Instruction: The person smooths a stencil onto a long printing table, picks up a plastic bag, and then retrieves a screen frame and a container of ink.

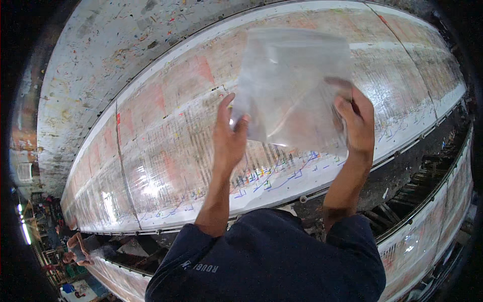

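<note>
A clear, slightly cloudy plastic sheet (289,75), roughly square, is up in front of me above a long table. My right hand (359,118) grips its right side, with the thumb on the near face and fingers around the edge. At the lower left edge, my left hand (229,138) holds the sheet between thumb and fingers, which stand somewhat apart. A crease with bright glints runs across the lower part. Below lies the long table's stained, shiny top (176,136), with faded red patches and blue, green and orange marks along its near border.
Metal rails with small fittings (303,199) run along the table's near edge. Behind me stands a second long table (427,236), past a dark gap with wooden slats. A paint-spattered floor (115,65) lies beyond. Another person (78,250) is at the far left.
</note>
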Action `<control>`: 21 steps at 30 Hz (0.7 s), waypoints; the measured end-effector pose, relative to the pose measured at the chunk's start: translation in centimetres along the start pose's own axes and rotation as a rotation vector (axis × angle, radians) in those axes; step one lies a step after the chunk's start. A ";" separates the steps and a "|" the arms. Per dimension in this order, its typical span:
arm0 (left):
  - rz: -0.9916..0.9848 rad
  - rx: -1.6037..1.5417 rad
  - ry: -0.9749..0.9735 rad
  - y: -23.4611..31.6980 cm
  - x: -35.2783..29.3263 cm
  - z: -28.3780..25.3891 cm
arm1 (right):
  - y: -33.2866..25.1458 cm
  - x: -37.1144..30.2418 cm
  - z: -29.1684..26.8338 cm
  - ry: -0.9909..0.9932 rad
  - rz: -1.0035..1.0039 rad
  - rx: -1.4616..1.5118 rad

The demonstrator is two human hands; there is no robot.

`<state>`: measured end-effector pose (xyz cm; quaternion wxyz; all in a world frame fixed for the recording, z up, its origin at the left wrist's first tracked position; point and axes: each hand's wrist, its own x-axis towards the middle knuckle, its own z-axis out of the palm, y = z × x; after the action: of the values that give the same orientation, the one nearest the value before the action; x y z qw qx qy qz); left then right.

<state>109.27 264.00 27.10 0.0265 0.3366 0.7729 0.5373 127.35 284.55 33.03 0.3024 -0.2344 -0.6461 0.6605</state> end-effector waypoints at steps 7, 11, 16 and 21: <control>-0.017 0.210 -0.220 -10.5 -7.9 12.1 | 20.7 -7.4 -5.2 0.358 0.157 -0.444; -0.234 0.452 -0.489 -17.5 -13.6 15.4 | 30.9 -13.8 -4.4 0.368 0.502 -0.788; -0.165 0.583 -0.450 -20.1 -16.4 15.7 | 34.5 -17.8 -3.2 0.281 0.622 -0.763; -0.153 0.637 -0.440 -18.9 -16.6 15.7 | 34.2 -17.5 -2.7 0.233 0.612 -0.876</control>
<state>119.10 263.93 -0.86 0.1258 0.3763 0.8997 0.1822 138.33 274.80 -2.55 0.0399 -0.5875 -0.7251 0.3570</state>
